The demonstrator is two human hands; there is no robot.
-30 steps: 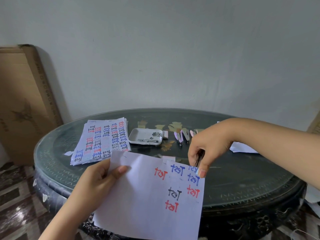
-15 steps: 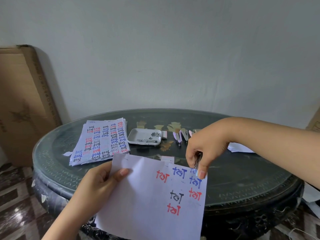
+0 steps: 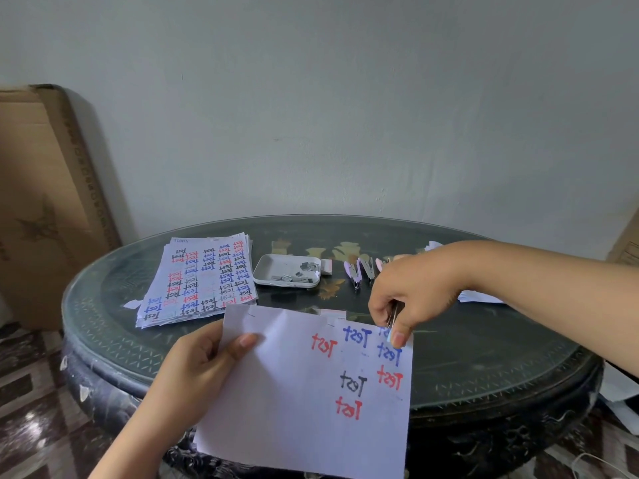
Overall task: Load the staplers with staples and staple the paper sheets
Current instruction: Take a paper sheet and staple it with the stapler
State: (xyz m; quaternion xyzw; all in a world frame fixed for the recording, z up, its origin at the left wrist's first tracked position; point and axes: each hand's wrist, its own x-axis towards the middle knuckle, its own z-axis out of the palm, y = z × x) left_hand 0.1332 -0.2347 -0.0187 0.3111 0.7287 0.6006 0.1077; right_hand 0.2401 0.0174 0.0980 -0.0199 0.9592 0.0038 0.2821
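Observation:
My left hand (image 3: pixel 204 361) grips the left edge of a set of white paper sheets (image 3: pixel 294 392) with "Test" printed in red, blue and black, held up over the near edge of the table. At the sheets' top right corner my right hand (image 3: pixel 411 299) grips a small stapler (image 3: pixel 393 316), mostly hidden by the fingers, its jaw closed over the corner. Two purple staplers (image 3: pixel 359 271) lie open on the table behind my right hand. A white tray (image 3: pixel 266 273) beside them holds several staple strips.
A stack of printed sheets (image 3: pixel 204 278) lies on the left of the round dark glass-topped table (image 3: pixel 484 357). More white paper (image 3: pixel 480 297) lies behind my right forearm. A tall cardboard box (image 3: pixel 41 202) leans on the wall at the left.
The view has shifted slightly. Both hands keep the same hold on the sheets and the stapler at the top right corner.

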